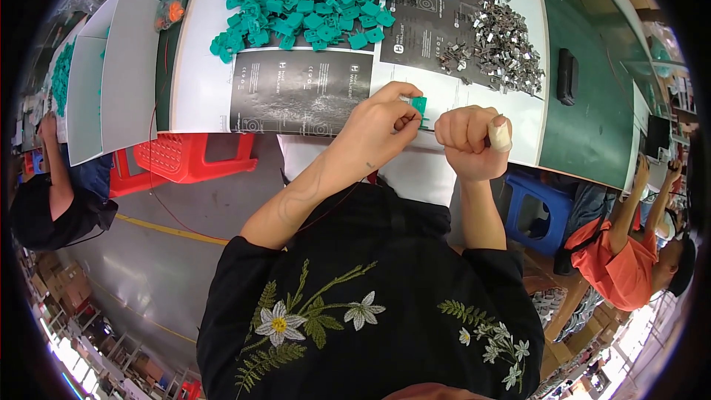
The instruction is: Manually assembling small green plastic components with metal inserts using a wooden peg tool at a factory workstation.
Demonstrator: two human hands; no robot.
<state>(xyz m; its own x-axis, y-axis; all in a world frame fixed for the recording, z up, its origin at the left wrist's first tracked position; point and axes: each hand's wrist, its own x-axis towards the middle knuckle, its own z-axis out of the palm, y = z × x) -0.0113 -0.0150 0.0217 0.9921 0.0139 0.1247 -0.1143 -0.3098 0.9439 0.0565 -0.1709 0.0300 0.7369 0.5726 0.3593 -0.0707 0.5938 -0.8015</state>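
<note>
Between the fingertips of my left hand [381, 124] is a small green plastic part [420, 104], held over the table's near edge. My right hand [474, 137] is closed in a fist just to the right of it, with a pale wrap round one finger. Whatever that fist may hold is hidden by its fingers. Beyond my hands lies a large heap of similar green plastic parts [311, 0]. A pile of small silvery metal pieces [507, 48] is spread out at the far right of my hands.
Printed black sheets [296, 92] cover part of the white table board. A black oblong object [567, 76] lies to the right on the green tabletop [592, 115]. At left stands a white box [129, 67]. Red [192, 159] and blue [537, 211] stools flank me; other people sit at both sides.
</note>
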